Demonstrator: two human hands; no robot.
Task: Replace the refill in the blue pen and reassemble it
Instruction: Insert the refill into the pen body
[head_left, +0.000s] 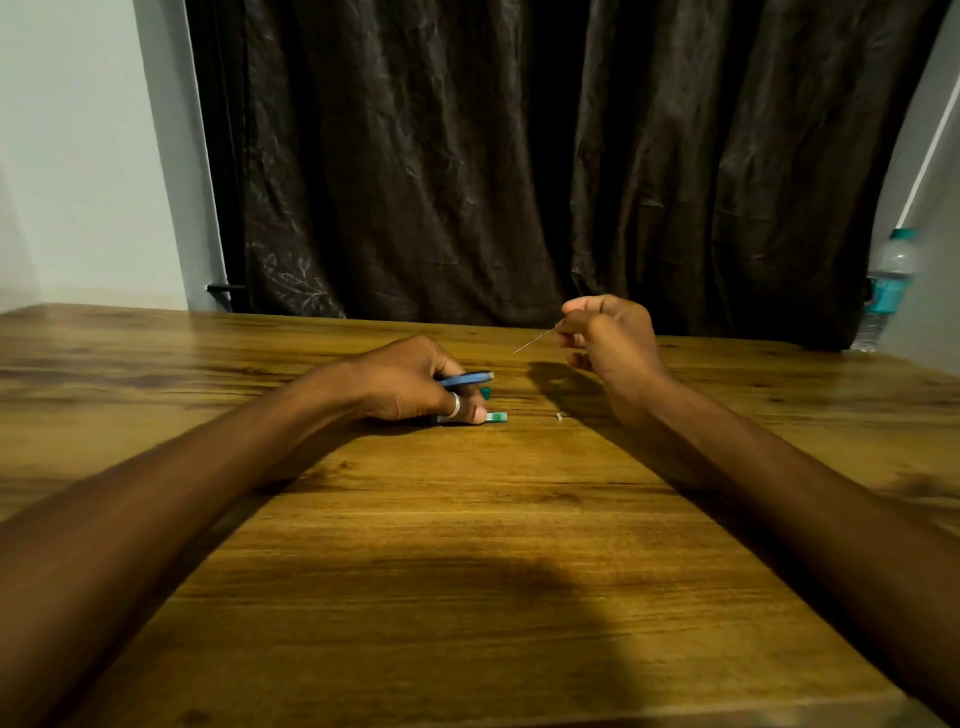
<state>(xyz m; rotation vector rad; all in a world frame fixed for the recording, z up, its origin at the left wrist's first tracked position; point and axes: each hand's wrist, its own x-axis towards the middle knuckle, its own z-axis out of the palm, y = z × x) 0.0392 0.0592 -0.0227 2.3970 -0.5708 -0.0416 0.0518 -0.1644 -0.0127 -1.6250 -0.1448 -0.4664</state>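
My left hand (410, 382) rests on the wooden table (467, 545) and grips the blue pen (467, 378), whose end sticks out to the right between the fingers. A silver ring sits on one left finger. Under that hand lies a small green refill case (496, 417), with a teal piece (485, 393) just above it. My right hand (610, 343) is raised a little above the table, to the right of the pen, and pinches a thin refill (535, 340) that slants down to the left. The refill's tip is apart from the pen's end.
A tiny white piece (559, 417) lies on the table between my hands. A dark curtain (519, 156) hangs behind the far table edge. A plastic water bottle (885, 288) stands at the far right by the wall.
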